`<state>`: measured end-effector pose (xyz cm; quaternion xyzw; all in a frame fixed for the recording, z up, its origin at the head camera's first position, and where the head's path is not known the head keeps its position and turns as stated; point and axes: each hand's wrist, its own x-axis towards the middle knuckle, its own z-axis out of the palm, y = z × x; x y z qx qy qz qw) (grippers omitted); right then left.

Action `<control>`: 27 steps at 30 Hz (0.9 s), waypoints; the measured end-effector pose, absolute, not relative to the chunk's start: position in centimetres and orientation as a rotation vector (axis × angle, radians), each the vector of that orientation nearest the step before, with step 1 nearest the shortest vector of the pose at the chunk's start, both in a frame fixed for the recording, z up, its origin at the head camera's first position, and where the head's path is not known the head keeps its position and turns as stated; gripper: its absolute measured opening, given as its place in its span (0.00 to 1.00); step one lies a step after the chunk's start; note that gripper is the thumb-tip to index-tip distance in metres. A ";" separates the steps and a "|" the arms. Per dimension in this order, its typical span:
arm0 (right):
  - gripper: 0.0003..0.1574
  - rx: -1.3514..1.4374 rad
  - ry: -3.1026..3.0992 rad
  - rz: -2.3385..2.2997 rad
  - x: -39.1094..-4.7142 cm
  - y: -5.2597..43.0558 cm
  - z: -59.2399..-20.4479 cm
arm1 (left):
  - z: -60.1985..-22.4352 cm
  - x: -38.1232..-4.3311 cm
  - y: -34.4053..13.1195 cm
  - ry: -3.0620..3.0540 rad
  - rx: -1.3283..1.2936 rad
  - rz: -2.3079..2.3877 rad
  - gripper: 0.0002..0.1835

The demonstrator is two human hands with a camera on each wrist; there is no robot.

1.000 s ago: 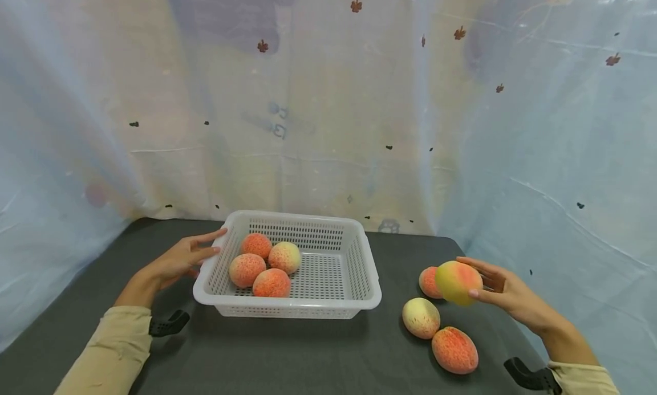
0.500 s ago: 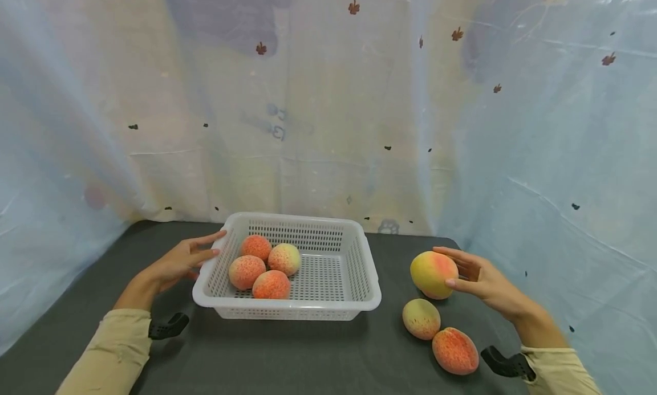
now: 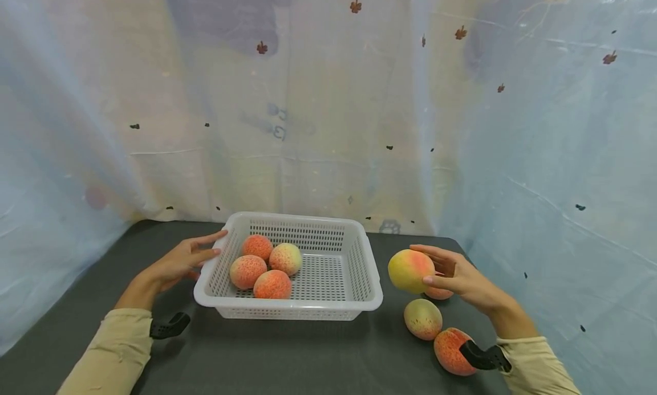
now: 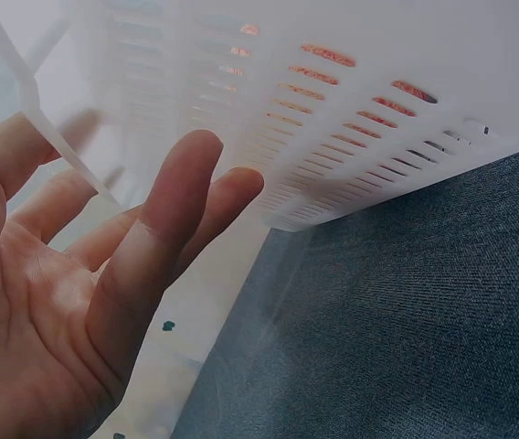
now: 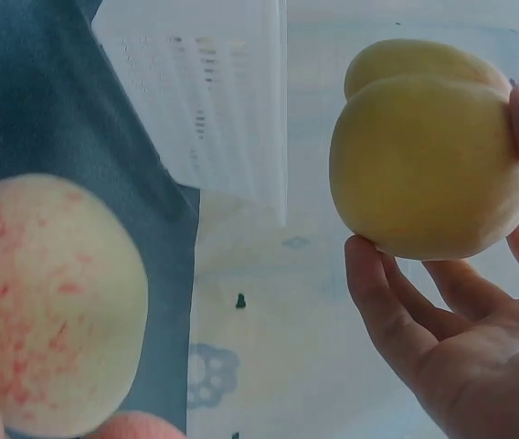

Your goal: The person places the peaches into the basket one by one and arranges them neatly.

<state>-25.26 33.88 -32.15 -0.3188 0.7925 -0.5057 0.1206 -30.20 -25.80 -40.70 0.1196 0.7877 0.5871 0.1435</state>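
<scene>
Nearest lies a round red-orange fruit; beyond, the right hand grips a smooth, round yellow-pink peach, raised near a white perforated plastic basket, whose rim the left hand touches with loose fingers (I'd carry the peach high, clear of it).

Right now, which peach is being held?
The yellow peach with the pinkish-orange blush, gripped by the right hand; four other peaches sit in the white basket and three lie on the table.
</scene>
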 end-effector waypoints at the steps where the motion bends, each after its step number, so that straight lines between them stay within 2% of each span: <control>1: 0.38 -0.936 2.310 -1.479 -25.3 33.7 -32.2 | -40.7 -30.1 -25.8 2.270 0.352 1.694 0.40; 27: 0.39 -1.025 2.182 -1.563 -26.2 27.4 -33.0 | -41.0 -30.4 -25.9 2.267 0.333 1.717 0.39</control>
